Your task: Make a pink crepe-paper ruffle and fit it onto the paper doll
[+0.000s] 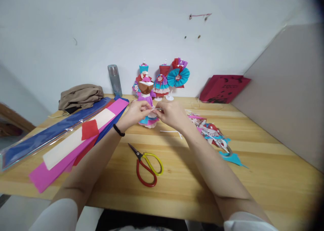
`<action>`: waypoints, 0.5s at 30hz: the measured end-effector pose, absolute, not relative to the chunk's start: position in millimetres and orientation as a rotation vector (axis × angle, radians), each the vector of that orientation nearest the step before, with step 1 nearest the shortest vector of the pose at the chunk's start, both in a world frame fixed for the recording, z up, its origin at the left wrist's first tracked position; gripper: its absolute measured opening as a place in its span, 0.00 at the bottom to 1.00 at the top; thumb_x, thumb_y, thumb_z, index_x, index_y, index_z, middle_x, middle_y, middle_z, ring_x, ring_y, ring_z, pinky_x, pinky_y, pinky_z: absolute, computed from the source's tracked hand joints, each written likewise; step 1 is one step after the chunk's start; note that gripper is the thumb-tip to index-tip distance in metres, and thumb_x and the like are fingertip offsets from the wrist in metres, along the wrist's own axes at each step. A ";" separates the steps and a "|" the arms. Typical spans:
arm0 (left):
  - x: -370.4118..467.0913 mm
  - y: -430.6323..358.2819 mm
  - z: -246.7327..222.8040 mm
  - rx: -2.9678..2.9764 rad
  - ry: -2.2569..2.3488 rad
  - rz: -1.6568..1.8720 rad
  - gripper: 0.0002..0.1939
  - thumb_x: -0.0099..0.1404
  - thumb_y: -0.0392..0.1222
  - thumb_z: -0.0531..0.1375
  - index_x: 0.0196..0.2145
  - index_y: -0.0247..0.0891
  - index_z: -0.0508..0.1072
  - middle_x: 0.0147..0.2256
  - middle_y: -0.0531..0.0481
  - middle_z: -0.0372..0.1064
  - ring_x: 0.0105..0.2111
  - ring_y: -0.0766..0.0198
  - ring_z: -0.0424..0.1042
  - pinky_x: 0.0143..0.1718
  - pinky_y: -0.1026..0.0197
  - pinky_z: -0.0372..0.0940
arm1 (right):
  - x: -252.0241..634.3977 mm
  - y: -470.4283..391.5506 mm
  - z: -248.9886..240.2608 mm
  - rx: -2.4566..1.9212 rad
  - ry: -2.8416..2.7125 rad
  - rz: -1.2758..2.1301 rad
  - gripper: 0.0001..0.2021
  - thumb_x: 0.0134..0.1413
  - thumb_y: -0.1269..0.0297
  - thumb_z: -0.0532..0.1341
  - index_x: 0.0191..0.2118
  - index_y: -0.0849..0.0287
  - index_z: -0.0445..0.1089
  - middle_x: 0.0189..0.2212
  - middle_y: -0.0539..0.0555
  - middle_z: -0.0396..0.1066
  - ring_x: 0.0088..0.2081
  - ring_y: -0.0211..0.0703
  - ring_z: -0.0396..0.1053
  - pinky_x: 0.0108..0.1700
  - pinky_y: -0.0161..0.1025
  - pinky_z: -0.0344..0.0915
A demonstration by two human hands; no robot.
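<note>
Both hands meet at mid-table, in front of a small dress form in purple, brown, blue and white paper. My left hand is closed, thumb and forefinger pinching a small whitish piece at the figure's waist. My right hand is closed too, its fingertips almost touching the left ones around a thin pale strip. What exactly lies between the fingertips is too small to tell. Below the hands, scissors with one red and one yellow handle lie on the wooden table, blades pointing up and left.
More paper-dressed forms stand by the wall. Coloured paper strips, a brown cloth and a bottle are at the left. Paper scraps and a dark pink bag are at the right.
</note>
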State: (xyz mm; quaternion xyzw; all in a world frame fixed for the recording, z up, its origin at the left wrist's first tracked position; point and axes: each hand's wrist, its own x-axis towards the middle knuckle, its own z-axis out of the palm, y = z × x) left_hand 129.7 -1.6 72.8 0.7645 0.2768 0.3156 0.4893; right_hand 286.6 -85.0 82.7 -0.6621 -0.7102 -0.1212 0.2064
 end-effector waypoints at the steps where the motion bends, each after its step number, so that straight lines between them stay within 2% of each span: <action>1: 128.9 -0.4 72.8 1.880 0.668 0.758 0.04 0.56 0.32 0.65 0.25 0.36 0.74 0.16 0.56 0.61 0.18 0.71 0.57 0.22 0.67 0.47 | 287.2 -86.2 84.2 -1.838 -1.990 -0.286 0.11 0.59 0.60 0.60 0.37 0.62 0.75 0.31 0.57 0.77 0.32 0.45 0.70 0.31 0.37 0.50; 6: 124.6 6.2 78.1 1.946 0.626 0.686 0.05 0.56 0.30 0.63 0.24 0.34 0.72 0.16 0.56 0.62 0.18 0.72 0.60 0.21 0.68 0.50 | 292.5 -91.6 90.5 -1.756 -2.042 -0.070 0.10 0.54 0.70 0.58 0.39 0.60 0.76 0.27 0.53 0.74 0.27 0.40 0.66 0.31 0.36 0.50; 9: 123.5 7.3 82.1 1.927 0.612 0.664 0.03 0.56 0.30 0.61 0.26 0.33 0.71 0.17 0.58 0.62 0.18 0.73 0.60 0.21 0.70 0.53 | 294.9 -91.8 92.0 -1.736 -2.048 -0.014 0.10 0.51 0.72 0.57 0.36 0.62 0.76 0.25 0.53 0.72 0.26 0.39 0.63 0.30 0.36 0.49; 11: 122.6 6.2 84.1 1.907 0.611 0.666 0.01 0.57 0.31 0.61 0.30 0.32 0.72 0.18 0.58 0.63 0.18 0.73 0.61 0.21 0.70 0.54 | 295.2 -90.9 92.2 -1.727 -2.022 0.030 0.09 0.51 0.73 0.57 0.34 0.63 0.76 0.24 0.53 0.71 0.25 0.38 0.62 0.30 0.36 0.49; 15: 120.2 1.5 86.6 1.901 0.620 0.700 0.11 0.61 0.35 0.60 0.42 0.31 0.73 0.19 0.58 0.64 0.18 0.72 0.63 0.20 0.70 0.57 | 293.6 -89.7 91.7 -1.722 -1.962 0.055 0.10 0.52 0.72 0.57 0.34 0.63 0.76 0.25 0.53 0.73 0.25 0.38 0.63 0.31 0.36 0.52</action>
